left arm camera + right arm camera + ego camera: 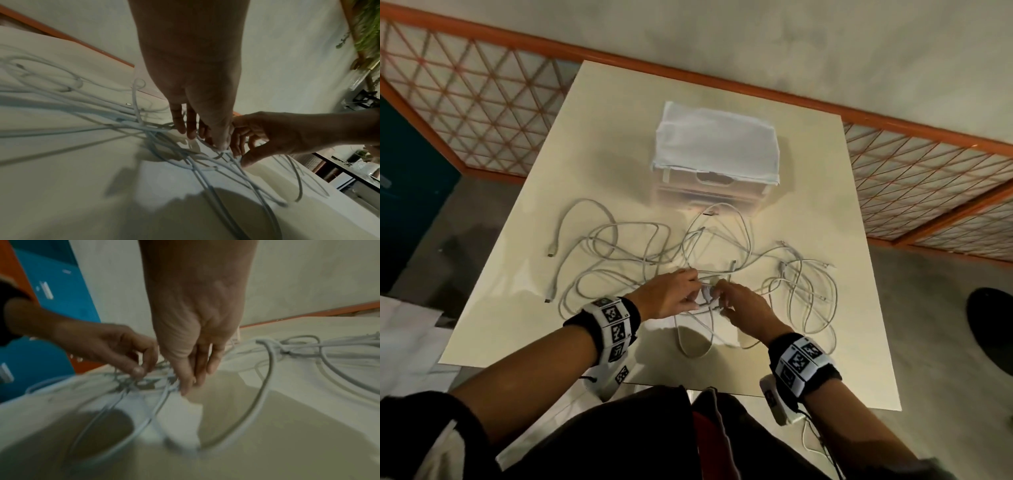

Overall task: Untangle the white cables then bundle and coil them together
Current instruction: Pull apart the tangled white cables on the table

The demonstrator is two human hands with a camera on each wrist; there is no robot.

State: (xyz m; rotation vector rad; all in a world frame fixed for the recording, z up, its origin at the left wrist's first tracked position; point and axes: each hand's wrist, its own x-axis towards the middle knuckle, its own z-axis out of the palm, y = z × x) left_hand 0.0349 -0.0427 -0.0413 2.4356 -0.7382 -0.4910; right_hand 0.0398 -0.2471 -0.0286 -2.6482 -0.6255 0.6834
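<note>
Fingers (183,128) of the left hand (671,298) are curling and pinching a strand in the middle of the white cables (654,253). Right beside it, nearly touching, the right hand (746,308) is pinching another strand with thumb and fingertips, as the left wrist view is showing. Both hands are working at the same crossing spot, where several strands are lying over each other.

Out from the hands, the cables are spreading every way on the pale table (517,329). Loops are lying to the left of the left hand, with plug ends showing there. More loops are piling up to the right of the right hand. One long loop is hanging back toward the person, between the two wrists.

Past the fingers, farther away, a box with a white cloth (717,137) over it is sitting on the table.

The job looks like it is only beginning. The cables are lying all crossed and mixed. Pulling them apart, putting them together and rolling them up are all still left to do.
</note>
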